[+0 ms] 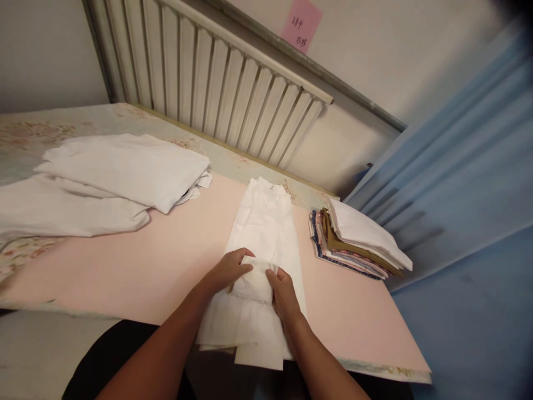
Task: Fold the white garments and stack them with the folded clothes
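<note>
A white garment [266,222], perhaps a shirt or dress, lies folded lengthwise on the pink sheet, its neckline with a small dark label at the far end. Its lower end hangs over the table's front edge. My left hand [231,269] pinches the left corner of a white cloth section [252,283] on top of it, thumb and fingers at the fabric's edge. On the other side, my right hand [283,289] grips the same section between thumb and fingers. A gathered seam crosses this section below the hands. It looks like a sleeve cuff, though I cannot tell for sure.
At the left lie large folded white cloths [120,166]. A stack of folded fabrics [353,244], white on top with brown and patterned layers beneath, sits at the right. Behind the table [233,158] stands a radiator [216,83]; a blue curtain [449,166] hangs at the right.
</note>
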`<state>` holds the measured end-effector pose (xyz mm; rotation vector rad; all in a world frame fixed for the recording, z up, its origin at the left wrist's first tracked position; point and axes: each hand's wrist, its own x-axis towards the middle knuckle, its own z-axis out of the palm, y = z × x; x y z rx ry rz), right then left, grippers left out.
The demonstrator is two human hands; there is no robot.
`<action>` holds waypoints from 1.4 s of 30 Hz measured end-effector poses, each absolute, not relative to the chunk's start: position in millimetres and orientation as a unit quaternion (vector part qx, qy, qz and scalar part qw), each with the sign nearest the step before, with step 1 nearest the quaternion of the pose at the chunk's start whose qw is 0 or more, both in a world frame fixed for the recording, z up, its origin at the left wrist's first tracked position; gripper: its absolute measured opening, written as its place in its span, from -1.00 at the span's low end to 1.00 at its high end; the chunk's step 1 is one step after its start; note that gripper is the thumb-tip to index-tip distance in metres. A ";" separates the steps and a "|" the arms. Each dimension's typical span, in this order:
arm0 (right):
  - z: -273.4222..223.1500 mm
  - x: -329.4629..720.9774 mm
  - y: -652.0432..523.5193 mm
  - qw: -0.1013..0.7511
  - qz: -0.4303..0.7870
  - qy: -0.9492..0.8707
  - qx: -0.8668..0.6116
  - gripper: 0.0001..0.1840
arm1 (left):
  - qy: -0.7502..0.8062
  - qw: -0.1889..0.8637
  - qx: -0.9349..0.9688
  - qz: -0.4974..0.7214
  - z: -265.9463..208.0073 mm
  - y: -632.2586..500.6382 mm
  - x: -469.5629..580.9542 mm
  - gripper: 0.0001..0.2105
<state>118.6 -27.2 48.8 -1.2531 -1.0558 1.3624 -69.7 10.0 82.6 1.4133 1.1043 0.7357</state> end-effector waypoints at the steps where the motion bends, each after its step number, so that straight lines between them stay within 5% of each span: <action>1: 48.4 118.9 -27.1 0.484 0.559 -0.434 -0.514 -0.60 | 0.471 0.565 0.601 0.314 82.8 9.9 -69.7 -0.73; 42: 47.3 119.6 -26.8 0.489 0.566 -0.430 -0.505 -0.61 | 0.468 0.576 0.567 0.356 80.7 11.5 -67.0 -0.66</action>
